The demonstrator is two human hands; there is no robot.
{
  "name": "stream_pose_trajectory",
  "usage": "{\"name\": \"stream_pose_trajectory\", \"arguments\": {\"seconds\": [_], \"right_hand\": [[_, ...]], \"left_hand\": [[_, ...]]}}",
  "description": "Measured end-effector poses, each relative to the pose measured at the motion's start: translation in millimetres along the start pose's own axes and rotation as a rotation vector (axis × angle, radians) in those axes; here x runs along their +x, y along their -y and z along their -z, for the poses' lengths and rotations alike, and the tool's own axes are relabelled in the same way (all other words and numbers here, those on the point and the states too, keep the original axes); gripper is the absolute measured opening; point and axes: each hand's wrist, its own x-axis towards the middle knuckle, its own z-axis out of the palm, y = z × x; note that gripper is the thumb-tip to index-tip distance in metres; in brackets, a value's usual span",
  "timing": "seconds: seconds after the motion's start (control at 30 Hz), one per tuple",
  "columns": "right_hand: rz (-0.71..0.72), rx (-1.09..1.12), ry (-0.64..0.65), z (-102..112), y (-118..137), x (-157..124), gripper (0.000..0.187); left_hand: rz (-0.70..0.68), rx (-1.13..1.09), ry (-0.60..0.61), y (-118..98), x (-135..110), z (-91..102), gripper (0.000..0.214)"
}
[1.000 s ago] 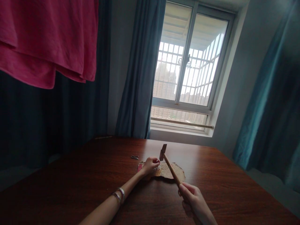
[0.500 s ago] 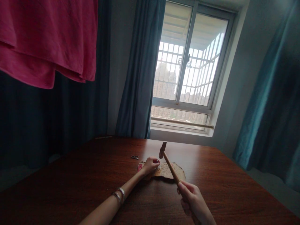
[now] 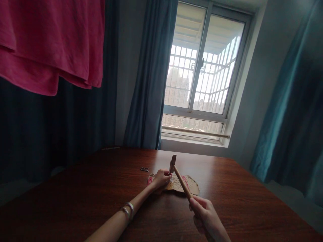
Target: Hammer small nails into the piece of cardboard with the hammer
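Wooden hammer point(image 3: 179, 179) poised in my right hand point(image 3: 205, 215), fingers curled tight round its handle. My left hand point(image 3: 160, 177) pinches a tiny piece, hidden by my fingertips, on the dotted board point(image 3: 192, 187) near the desk's point(image 3: 75, 201) far edge. Mid-tapping, I judge; the next blow wants a short, square drop that stays clear of my fingertips.

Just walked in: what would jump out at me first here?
The bright barred window straight ahead draws the eye, with a pink cloth hanging at upper left. Low in the middle, on the dark wooden table, the right hand grips a small hammer, its head just above the left hand, which rests on a brown punched sheet.
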Motion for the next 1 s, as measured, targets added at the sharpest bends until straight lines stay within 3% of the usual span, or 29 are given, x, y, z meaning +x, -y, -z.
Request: {"name": "stream_pose_trajectory", "arguments": {"seconds": [0.4,0.63,0.77,0.83,0.9,1.0], "right_hand": [[0.010,0.033,-0.029,-2,2,-4,0.044],[-0.007,0.052,-0.040,3,2,-4,0.043],[0.008,-0.005,-0.145,17,-4,1,0.041],[0.011,-0.095,-0.255,29,-11,7,0.051],[0.048,-0.239,-0.371,44,-18,13,0.058],[0.128,-0.528,-0.471,71,-26,20,0.053]], "left_hand": [[0.022,0.005,0.002,-11,-4,6.0,0.016],[0.001,0.017,-0.022,-5,-2,2.9,0.016],[-0.009,0.014,-0.027,-3,-2,2.2,0.017],[0.003,0.023,-0.024,-4,-2,2.4,0.016],[0.017,0.027,-0.020,-4,-3,2.7,0.015],[0.015,0.012,-0.014,-4,-3,2.9,0.015]]}}
